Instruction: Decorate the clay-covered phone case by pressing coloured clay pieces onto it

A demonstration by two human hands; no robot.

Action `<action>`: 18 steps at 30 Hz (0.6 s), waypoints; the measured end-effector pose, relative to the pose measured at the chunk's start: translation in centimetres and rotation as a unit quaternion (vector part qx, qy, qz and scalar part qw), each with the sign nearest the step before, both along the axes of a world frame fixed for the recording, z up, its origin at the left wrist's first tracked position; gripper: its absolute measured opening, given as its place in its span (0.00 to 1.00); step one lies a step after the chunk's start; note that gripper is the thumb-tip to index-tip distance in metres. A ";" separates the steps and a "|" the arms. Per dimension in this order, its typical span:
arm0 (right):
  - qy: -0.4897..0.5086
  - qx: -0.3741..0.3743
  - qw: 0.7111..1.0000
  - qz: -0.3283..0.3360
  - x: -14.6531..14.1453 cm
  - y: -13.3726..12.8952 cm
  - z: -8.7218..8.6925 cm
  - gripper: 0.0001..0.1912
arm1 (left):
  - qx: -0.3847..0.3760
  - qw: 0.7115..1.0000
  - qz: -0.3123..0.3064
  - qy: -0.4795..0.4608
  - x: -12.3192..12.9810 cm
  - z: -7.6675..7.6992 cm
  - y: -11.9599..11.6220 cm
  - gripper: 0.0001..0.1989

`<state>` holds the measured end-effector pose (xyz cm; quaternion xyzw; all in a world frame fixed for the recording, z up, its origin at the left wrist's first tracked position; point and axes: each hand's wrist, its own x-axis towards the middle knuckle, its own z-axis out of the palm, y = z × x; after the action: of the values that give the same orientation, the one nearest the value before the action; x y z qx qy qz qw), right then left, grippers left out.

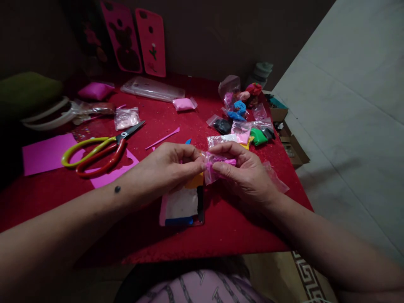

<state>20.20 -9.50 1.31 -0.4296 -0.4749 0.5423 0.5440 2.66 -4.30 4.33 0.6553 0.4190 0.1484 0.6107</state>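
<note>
Both hands meet over the middle of the red-covered table. My left hand (176, 166) pinches the left edge of a small clear plastic bag (208, 173). My right hand (241, 168) grips the bag's right part, thumb in front, where bright magenta material shows through and at its end. Beneath and left of the bag lies a phone case (182, 204) covered with white, blue, black and orange pieces; its upper part is hidden by my left hand. A thin pink tool (163, 138) rests beyond my left hand.
Scissors (109, 149) with yellow and red handles lie at left on pink sheets (47, 153). Several colored clay packets (241, 130) crowd the right back. Decorated phone cases (152, 44) stand against the wall. Cardboard boxes (292, 147) sit beyond the table's right edge.
</note>
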 end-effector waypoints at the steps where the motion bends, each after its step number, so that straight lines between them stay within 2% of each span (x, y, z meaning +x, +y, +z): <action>1: -0.008 0.004 1.000 0.004 -0.1 -0.1 0.0 0.10 | 0.009 1.000 0.002 0.001 0.1 0.0 0.0 0.11; 6: -0.004 -0.011 0.999 0.039 -0.7 -0.5 -0.1 0.10 | 0.070 0.997 0.015 0.025 0.2 -0.4 -0.2 0.09; 10: 0.024 -0.031 0.999 0.016 -0.8 -0.5 -0.2 0.10 | -0.044 0.999 0.010 -0.024 -0.3 -0.7 0.1 0.10; 12: 0.040 -0.039 0.998 0.001 -0.7 -0.4 -0.3 0.10 | -0.076 0.996 0.001 -0.035 -0.5 -0.6 0.2 0.11; 16: 0.036 -0.045 0.998 -0.003 -0.5 -0.4 -0.2 0.11 | -0.094 0.995 0.008 -0.044 -0.3 -0.2 0.1 0.11; 18: 0.026 -0.065 0.997 0.011 -0.5 -0.5 0.1 0.12 | -0.071 0.996 0.020 -0.042 0.1 -0.1 -0.1 0.10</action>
<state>19.71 -9.97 1.38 -0.4450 -0.4291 0.5890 0.5205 2.75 -4.37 4.23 0.5949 0.4153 0.1577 0.6699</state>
